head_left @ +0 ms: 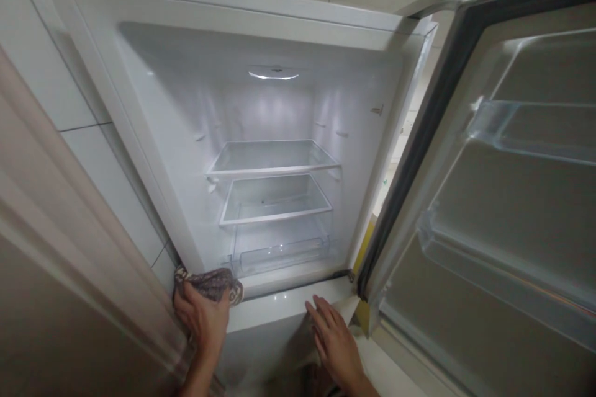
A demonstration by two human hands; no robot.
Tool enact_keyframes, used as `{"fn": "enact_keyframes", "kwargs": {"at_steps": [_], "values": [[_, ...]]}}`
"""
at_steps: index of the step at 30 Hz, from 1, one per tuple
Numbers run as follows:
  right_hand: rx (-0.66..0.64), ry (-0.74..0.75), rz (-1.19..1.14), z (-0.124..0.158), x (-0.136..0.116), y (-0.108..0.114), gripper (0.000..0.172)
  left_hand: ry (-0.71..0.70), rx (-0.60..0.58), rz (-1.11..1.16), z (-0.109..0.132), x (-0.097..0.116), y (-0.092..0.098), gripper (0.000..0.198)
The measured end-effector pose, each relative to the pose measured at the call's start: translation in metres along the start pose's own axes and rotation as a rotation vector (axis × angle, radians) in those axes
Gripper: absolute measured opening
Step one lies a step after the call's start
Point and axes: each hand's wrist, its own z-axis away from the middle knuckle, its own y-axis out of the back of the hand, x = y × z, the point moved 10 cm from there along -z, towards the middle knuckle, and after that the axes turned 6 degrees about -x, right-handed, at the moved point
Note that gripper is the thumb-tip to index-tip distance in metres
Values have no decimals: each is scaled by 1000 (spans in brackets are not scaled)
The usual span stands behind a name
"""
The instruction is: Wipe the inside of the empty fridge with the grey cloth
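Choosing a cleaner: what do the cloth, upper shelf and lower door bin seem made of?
Cloth: matte patterned textile, fibre unclear; it bunches softly in the left hand. Upper shelf: smooth, glass or clear plastic, judging by its see-through, white-rimmed panel. Lower door bin: probably smooth clear plastic, given its translucent wall.

The cloth (212, 285) at the lower left of centre is dark brownish purple, mottled, with a cream-and-brown pattern along its edges. The refrigerator (158, 105) is white around its rim and cool greyish white inside, where the lamp (273, 75) glows bright white. White edging outlines the shelves (274, 169). On the right, the door panel (512, 198) looks dull grey, bordered by a near-black gasket (419, 142). Yellow marks a strip (364, 245) right of centre. Pale grey tiles (37, 43) fill the upper left, beside pinkish-beige trim (46, 167)
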Motion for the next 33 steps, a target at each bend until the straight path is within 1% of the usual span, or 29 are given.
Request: {"fn": "enact_keyframes", "kwargs": {"at_steps": [2,4,5,7,9,10,12,14,15,17,21,23,24,26,27,29,31,33], "values": [[-4,-11,4,1,0,-1,79,-3,31,-21,-2,3,-2,109],[-6,-18,7,2,0,-3,79,-32,6,-90,9,1,-4,98],[-8,-21,8,3,-1,-4,78,-65,-24,-133,18,-1,-5,91],[-14,-29,7,2,0,-7,77,-178,-139,-216,37,-3,-7,77],[-19,-36,3,2,2,-9,77,-311,-307,-295,54,-1,-13,72],[-22,-36,0,2,3,-9,76,-355,-389,-334,60,0,-17,71],[-24,-31,-8,1,3,-9,75,-383,-519,-390,63,6,-23,67],[-19,-25,-17,1,3,-8,74,-373,-620,-385,62,21,-31,63],[-16,-22,-21,1,2,-7,74,-376,-671,-361,63,33,-36,63],[-7,-18,-31,1,1,-6,74,-409,-769,-298,71,68,-49,65],[0,-20,-41,2,-2,-1,75,-548,-966,-173,107,156,-80,63],[-1,-27,-43,3,-4,2,73,-628,-1021,-128,123,199,-94,55],[-3,-33,-44,4,-5,4,72,-660,-1040,-114,128,216,-100,52],[-7,-53,-45,6,-7,8,68,-705,-1068,-96,134,240,-109,49],[-6,-65,-47,7,-8,9,66,-720,-1081,-90,135,246,-111,50],[-2,-90,-51,8,-9,13,66,-728,-1093,-87,134,246,-110,53],[-6,-105,-54,9,-10,15,73,-697,-1087,-101,130,232,-103,58],[-21,-95,-62,9,-12,17,83,-629,-1069,-125,123,209,-96,60]]}}
